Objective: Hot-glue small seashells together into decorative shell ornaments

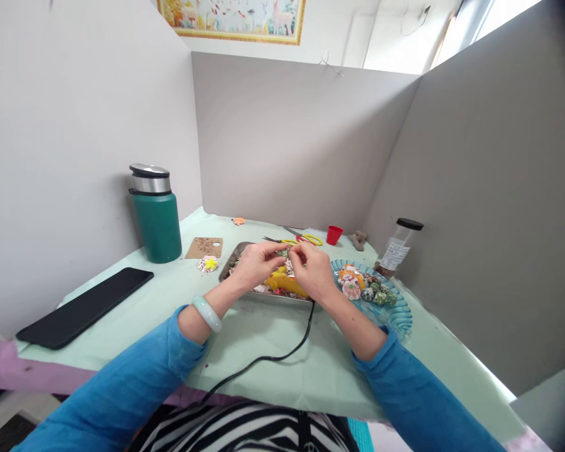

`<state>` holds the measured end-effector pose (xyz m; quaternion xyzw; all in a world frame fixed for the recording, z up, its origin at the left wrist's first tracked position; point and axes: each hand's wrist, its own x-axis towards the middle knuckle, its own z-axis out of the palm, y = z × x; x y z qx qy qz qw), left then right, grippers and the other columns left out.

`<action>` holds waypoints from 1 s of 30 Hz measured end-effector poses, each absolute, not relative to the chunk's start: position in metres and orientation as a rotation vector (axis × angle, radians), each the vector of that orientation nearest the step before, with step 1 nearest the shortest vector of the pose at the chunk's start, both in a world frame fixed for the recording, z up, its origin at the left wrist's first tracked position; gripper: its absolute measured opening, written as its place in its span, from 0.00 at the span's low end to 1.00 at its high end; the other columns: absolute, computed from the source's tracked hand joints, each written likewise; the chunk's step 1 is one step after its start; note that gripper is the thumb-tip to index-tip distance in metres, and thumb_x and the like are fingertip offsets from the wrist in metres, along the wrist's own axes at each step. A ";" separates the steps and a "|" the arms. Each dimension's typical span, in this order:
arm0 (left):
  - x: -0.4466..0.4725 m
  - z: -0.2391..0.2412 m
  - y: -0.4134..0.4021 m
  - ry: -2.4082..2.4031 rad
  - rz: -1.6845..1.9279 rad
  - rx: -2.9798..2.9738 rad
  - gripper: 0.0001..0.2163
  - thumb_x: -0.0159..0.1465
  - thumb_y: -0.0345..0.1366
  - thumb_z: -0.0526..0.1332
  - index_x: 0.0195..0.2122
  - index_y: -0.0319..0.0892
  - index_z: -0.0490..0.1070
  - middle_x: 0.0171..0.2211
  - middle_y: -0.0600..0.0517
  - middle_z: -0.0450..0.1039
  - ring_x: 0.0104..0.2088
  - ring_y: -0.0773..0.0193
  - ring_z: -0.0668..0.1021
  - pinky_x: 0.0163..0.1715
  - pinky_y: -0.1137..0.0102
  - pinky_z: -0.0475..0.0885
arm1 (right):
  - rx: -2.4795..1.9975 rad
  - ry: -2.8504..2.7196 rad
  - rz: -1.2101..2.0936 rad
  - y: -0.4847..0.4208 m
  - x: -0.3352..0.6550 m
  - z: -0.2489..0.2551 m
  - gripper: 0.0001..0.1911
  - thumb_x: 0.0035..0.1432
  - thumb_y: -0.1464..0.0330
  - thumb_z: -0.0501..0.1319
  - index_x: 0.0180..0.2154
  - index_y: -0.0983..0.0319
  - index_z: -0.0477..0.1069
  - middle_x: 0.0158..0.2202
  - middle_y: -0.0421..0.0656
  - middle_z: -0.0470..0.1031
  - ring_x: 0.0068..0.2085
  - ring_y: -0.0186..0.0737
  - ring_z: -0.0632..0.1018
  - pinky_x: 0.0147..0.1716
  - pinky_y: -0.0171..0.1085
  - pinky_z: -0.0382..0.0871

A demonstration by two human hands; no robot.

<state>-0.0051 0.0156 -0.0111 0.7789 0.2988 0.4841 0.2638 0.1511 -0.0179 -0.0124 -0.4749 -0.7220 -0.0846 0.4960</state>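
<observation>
My left hand [257, 263] and my right hand [313, 270] meet above a metal tray [230, 263] in the middle of the table. Both pinch a small green and white piece [285, 252] between their fingertips. Under the hands a yellow glue gun [287, 282] lies in the tray, and its black cord [282, 355] runs toward me. A pale green bangle [207, 312] sits on my left wrist. To the right of my right hand is a blue glass plate [400, 311] holding several small decorated shells [365, 285].
A green flask [156, 216] stands at the left, with a black phone [82, 307] lying nearer me. Behind the tray are yellow-handled scissors [306, 238], a brown card [204, 247], a red cup [334, 235] and a black-lidded jar [398, 248]. Grey partitions enclose the table.
</observation>
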 end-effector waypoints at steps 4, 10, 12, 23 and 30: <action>-0.004 -0.013 0.017 0.820 1.302 2.076 0.15 0.53 0.33 0.62 0.43 0.43 0.77 0.42 0.49 0.77 0.41 0.59 0.77 0.44 0.68 0.70 | -1.150 -1.768 -0.222 -0.015 0.152 -0.014 0.07 0.56 0.71 0.54 0.26 0.60 0.64 0.25 0.40 0.69 0.27 0.36 0.69 0.27 0.35 0.60; -0.004 -0.009 0.016 0.795 1.156 1.833 0.18 0.52 0.35 0.63 0.46 0.40 0.75 0.38 0.49 0.78 0.34 0.62 0.77 0.38 0.69 0.72 | -1.123 -1.784 -0.271 -0.018 0.152 -0.014 0.07 0.57 0.71 0.53 0.27 0.60 0.65 0.26 0.40 0.69 0.28 0.37 0.69 0.28 0.35 0.60; -0.004 -0.008 0.014 0.787 1.136 1.781 0.18 0.52 0.34 0.64 0.45 0.39 0.75 0.35 0.50 0.78 0.32 0.63 0.77 0.36 0.69 0.72 | -1.135 -1.784 -0.277 -0.018 0.151 -0.014 0.07 0.57 0.71 0.53 0.27 0.60 0.65 0.26 0.41 0.69 0.28 0.37 0.69 0.29 0.35 0.60; -0.006 -0.003 0.012 0.802 1.156 1.822 0.17 0.51 0.33 0.63 0.44 0.40 0.76 0.36 0.50 0.78 0.34 0.61 0.77 0.37 0.68 0.73 | -1.124 -1.796 -0.249 -0.021 0.151 -0.011 0.08 0.58 0.70 0.53 0.29 0.61 0.68 0.28 0.42 0.72 0.30 0.37 0.71 0.31 0.34 0.61; -0.006 0.006 0.006 0.723 1.141 1.708 0.18 0.52 0.33 0.64 0.46 0.37 0.73 0.44 0.45 0.75 0.36 0.62 0.77 0.40 0.66 0.72 | -1.132 -1.699 -0.013 -0.023 0.153 -0.005 0.10 0.58 0.66 0.55 0.27 0.61 0.68 0.24 0.38 0.69 0.25 0.33 0.68 0.27 0.33 0.59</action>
